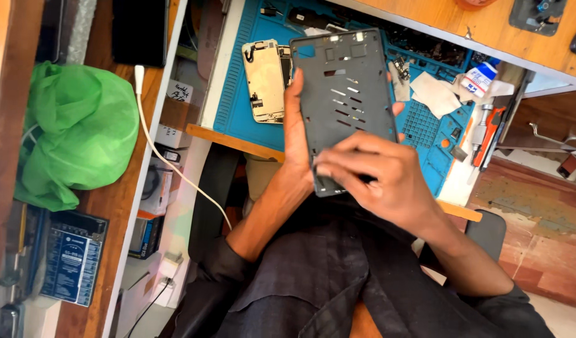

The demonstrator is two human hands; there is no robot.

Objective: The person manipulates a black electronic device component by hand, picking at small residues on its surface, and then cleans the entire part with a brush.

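Left hand (pixel 296 134) grips the dark grey flat plastic phone frame with slots and cut-outs (pixel 345 94) along its left edge, thumb on the near face, fingertips (pixel 397 107) wrapping round the right edge. Frame is held up in the air, above the blue silicone repair mat (pixel 238 81), tilted slightly, inner side facing the camera. Right hand (pixel 379 178) is curled over the frame's bottom end, fingers bent and pinching at the lower left corner; whether it holds anything small there, cannot tell. On the mat, just left of the frame: opened pale gold phone body with exposed parts (pixel 265 80). Right of the frame: white paper scraps (pixel 435 92), red-handled tool (pixel 490 131). Far left on the wooden shelf: crumpled green plastic bag (pixel 75 134), white cable (pixel 166 159) trailing down.
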